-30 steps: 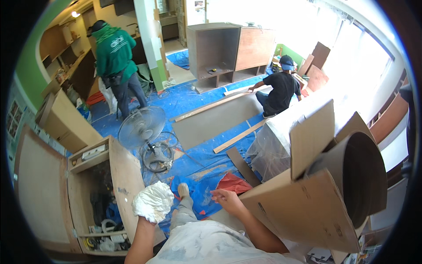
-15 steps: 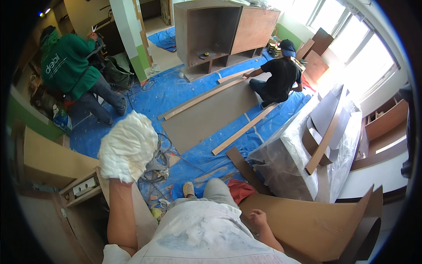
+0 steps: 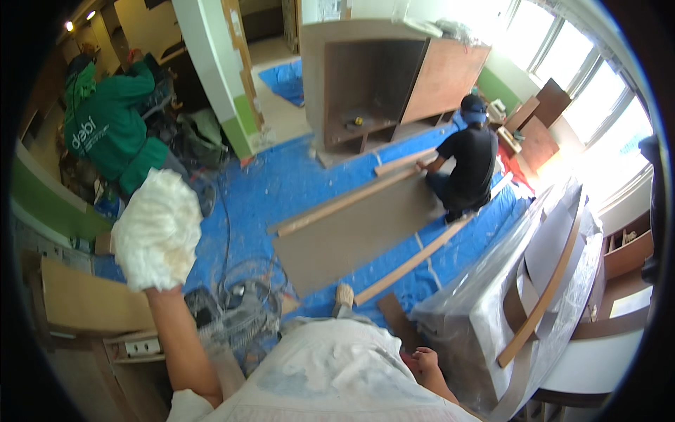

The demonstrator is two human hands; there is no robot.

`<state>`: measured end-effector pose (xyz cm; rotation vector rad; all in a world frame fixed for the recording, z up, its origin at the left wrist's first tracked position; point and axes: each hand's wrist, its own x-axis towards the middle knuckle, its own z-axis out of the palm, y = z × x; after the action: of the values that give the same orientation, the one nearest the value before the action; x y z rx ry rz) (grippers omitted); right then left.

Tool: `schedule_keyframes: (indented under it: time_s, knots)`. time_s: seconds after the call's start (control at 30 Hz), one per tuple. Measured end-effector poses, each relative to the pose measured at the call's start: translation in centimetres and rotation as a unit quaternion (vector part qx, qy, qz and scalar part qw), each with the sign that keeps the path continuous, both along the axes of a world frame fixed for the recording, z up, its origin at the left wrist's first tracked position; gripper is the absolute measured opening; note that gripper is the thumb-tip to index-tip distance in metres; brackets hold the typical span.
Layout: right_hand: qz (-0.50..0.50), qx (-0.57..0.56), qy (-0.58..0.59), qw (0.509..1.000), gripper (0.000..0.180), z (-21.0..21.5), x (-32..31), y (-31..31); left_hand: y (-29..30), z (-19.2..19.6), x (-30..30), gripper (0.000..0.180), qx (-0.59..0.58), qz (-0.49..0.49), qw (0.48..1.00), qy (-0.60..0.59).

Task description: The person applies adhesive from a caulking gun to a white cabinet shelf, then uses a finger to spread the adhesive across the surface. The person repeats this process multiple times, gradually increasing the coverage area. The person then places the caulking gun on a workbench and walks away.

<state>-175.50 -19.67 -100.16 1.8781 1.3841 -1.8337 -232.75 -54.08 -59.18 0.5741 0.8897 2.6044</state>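
My left forearm (image 3: 181, 337) is raised at the left, and a big crumpled white cloth (image 3: 158, 228) with yellowish stains covers the hand at its end. The fingers are hidden by the cloth, which stays bunched on the hand. Low at my right side, my right hand (image 3: 425, 360) hangs with its fingers curled; no object shows in it. Just left of that hand a bit of red material (image 3: 408, 359) shows, apparently lying behind it. One of my shoes (image 3: 344, 294) steps on the blue sheeting beside a grey-brown panel (image 3: 344, 243).
Blue sheeting (image 3: 246, 169) covers the floor. A person in black (image 3: 466, 165) crouches at the panel among wood strips (image 3: 401, 271); another in green (image 3: 116, 133) works at left. A cabinet (image 3: 316, 91) stands ahead, a plastic-wrapped stack (image 3: 464, 337) at right, dusty tools and cords (image 3: 242, 309) at left.
I have stepped forward and the view has shifted. The cloth on my left hand has moved left and slightly down-frame to up. The brown curved sheet at lower right has left the view.
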Motion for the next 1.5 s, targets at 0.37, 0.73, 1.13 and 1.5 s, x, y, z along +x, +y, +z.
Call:
schedule_keyframes:
  time_s: [0.37,0.73,1.13,1.5]
  knots:
    - [0.137,0.136,0.062,0.979,0.035,4.5,-26.7,18.9,1.9,-4.7,-13.9,0.060,-0.035,0.163,0.984,-0.067]
    - [0.231,-0.008,0.145,0.962,0.041,-0.4,-66.8,21.8,11.0,-21.9,-50.1,0.068,0.084,0.006,0.988,-0.129]
    - [0.023,0.014,-0.086,0.996,0.043,7.0,-84.8,22.5,29.1,-24.8,-82.1,0.063,-0.104,-0.185,0.878,-0.429]
    - [-0.015,-0.177,-0.094,0.980,0.032,-3.3,-97.8,23.6,54.4,-18.2,-108.4,0.054,-0.011,-0.208,0.874,-0.440]
